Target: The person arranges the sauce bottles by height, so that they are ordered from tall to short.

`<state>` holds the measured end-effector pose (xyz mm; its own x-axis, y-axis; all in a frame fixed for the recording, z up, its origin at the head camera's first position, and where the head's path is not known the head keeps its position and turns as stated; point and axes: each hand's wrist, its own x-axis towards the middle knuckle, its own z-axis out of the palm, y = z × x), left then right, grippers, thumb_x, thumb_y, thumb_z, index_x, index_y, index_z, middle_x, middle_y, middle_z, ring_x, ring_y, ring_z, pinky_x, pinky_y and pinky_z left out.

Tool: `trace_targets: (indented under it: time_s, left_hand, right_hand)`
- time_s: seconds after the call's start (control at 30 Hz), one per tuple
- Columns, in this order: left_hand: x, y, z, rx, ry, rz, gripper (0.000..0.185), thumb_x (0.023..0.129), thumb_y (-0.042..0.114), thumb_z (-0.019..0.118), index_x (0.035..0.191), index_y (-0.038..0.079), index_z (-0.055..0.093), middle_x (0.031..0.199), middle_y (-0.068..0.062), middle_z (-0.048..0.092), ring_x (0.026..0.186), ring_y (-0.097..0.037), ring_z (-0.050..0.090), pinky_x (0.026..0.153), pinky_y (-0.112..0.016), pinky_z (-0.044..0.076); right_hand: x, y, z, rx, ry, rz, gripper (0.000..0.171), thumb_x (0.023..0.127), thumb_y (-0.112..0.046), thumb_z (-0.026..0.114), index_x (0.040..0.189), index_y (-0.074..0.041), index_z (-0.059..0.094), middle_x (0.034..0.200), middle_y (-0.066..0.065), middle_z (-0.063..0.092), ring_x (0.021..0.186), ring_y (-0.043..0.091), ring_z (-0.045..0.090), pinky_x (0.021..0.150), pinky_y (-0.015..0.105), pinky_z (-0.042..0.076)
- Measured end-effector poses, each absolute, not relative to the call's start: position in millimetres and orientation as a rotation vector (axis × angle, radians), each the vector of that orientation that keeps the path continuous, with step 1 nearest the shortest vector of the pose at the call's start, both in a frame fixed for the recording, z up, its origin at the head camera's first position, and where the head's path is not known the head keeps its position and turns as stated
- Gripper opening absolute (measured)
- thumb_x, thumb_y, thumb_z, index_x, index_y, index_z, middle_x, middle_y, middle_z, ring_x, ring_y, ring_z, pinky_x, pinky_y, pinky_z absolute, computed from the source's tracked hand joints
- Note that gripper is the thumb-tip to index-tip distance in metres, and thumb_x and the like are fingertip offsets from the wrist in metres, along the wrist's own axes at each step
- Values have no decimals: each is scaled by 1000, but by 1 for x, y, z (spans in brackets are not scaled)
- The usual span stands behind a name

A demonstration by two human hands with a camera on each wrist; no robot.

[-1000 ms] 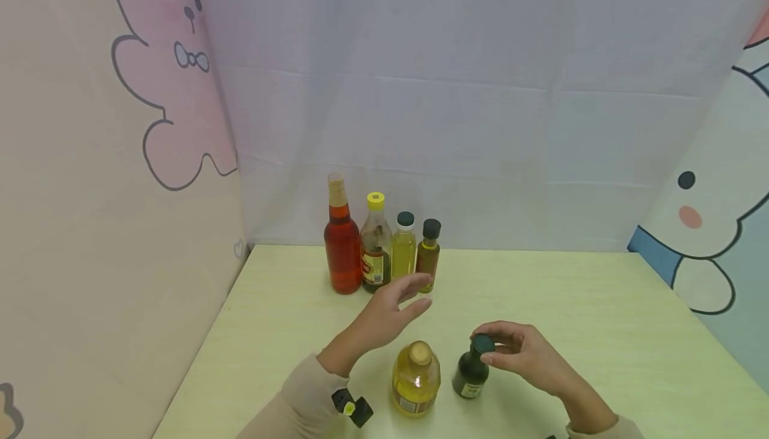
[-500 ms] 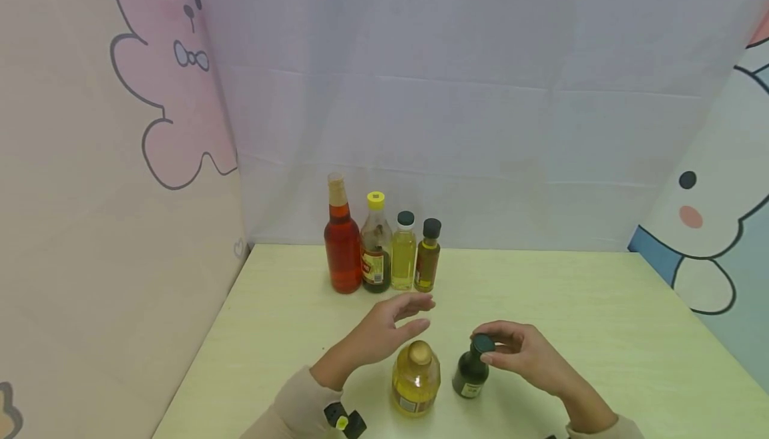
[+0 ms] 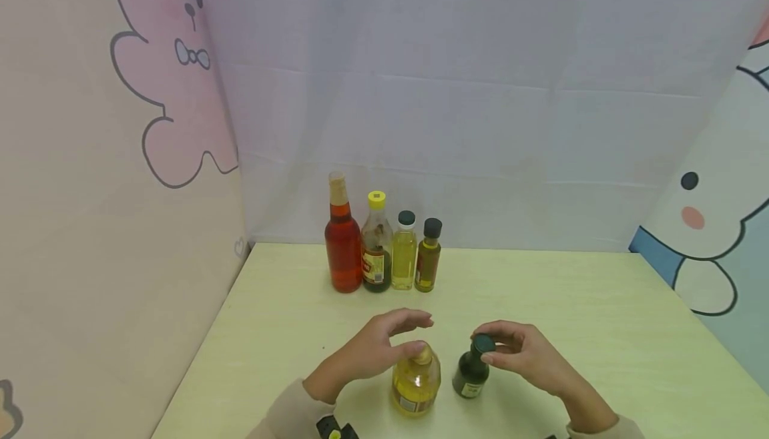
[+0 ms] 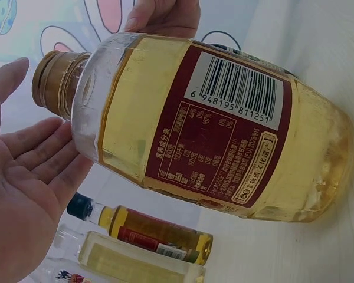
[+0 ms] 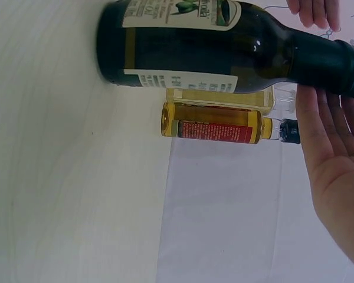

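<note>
A ribbed bottle of yellow cooking oil (image 3: 416, 385) with a gold cap stands upright near the front of the table. My left hand (image 3: 369, 349) is over its top, thumb overlapping the cap in the head view. The left wrist view has the thumb on one side of the gold cap (image 4: 50, 82) and loosely spread fingers (image 4: 47, 141) on the other. To the right stands a dark green olive oil bottle (image 3: 470, 373), whose label (image 5: 183, 15) pictures olives. My right hand (image 3: 531, 359) holds this bottle by its capped top between thumb and fingers.
Along the back stand a tall bottle of red liquid (image 3: 344, 255), a yellow-capped bottle of dark liquid (image 3: 376, 267), a slim bottle of pale oil (image 3: 404, 255) and a small black-capped bottle (image 3: 426, 265). Behind the pale table (image 3: 571, 305) hangs a white curtain (image 3: 450, 125).
My left hand has come back from the rear bottles, toward me, down to the yellow oil bottle's cap. The right hand and the green bottle have stayed put.
</note>
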<state>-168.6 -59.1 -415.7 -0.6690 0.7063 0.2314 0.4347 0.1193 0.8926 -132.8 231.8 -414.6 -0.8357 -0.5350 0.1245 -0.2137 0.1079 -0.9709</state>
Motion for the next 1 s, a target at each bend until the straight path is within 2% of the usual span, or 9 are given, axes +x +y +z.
trace_targets:
  time_s: [0.13, 0.47, 0.8, 1.0]
  left_hand:
    - [-168, -61, -416, 1176, 2138, 1548, 41, 89, 30, 57, 125, 12, 50, 120, 5, 53, 115, -12, 45, 95, -30, 36]
    - [-169, -66, -421, 1215, 2112, 1486, 37, 85, 30, 64, 119, 20, 54, 117, 8, 54, 115, -11, 45, 95, -33, 36]
    - [-169, -67, -425, 1178, 2075, 1499, 36, 83, 22, 66, 117, 13, 56, 113, 9, 56, 110, -10, 48, 94, -33, 38]
    - [-159, -67, -410, 1159, 2059, 1526, 32, 84, 14, 65, 114, 7, 57, 108, 5, 58, 104, -10, 52, 93, -33, 39]
  right_hand:
    - [-133, 232, -415, -733, 2131, -1788, 31, 86, -1, 58, 115, 7, 52, 111, 32, 50, 101, 24, 57, 78, 34, 49]
    - [-134, 232, -414, -711, 2133, -1778, 32, 85, -2, 60, 115, 8, 52, 111, 33, 49, 99, 27, 57, 77, 34, 49]
    - [-134, 233, -414, -705, 2137, -1775, 33, 85, -2, 61, 115, 8, 52, 111, 31, 51, 99, 27, 58, 76, 34, 49]
    - [-134, 232, -415, -717, 2131, -1783, 32, 85, -1, 60, 115, 8, 52, 111, 32, 50, 99, 25, 58, 76, 34, 50]
